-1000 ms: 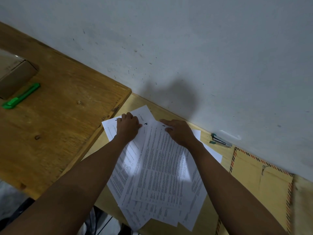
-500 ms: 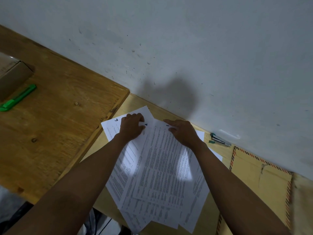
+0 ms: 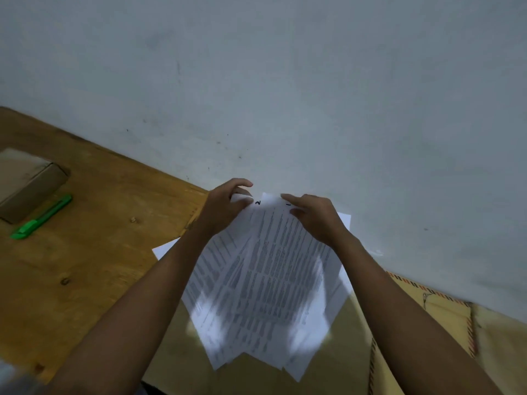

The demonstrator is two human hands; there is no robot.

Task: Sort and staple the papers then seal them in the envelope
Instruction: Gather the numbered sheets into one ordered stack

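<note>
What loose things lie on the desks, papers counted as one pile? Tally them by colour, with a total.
Green: 1, the cutter
Brown: 1, the cardboard box
White: 1, the paper pile
Yellow: 1, the envelope
Total: 4

Matt white printed papers [image 3: 268, 283] lie on a knotty, worn wooden bench [image 3: 94, 252]; the cutter [image 3: 42, 218] is green plastic.

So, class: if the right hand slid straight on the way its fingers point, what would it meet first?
The right hand points up-left across the papers, toward the left hand gripping their top edge. It would probably meet that hand's fingers first, though depth is unclear.
</note>
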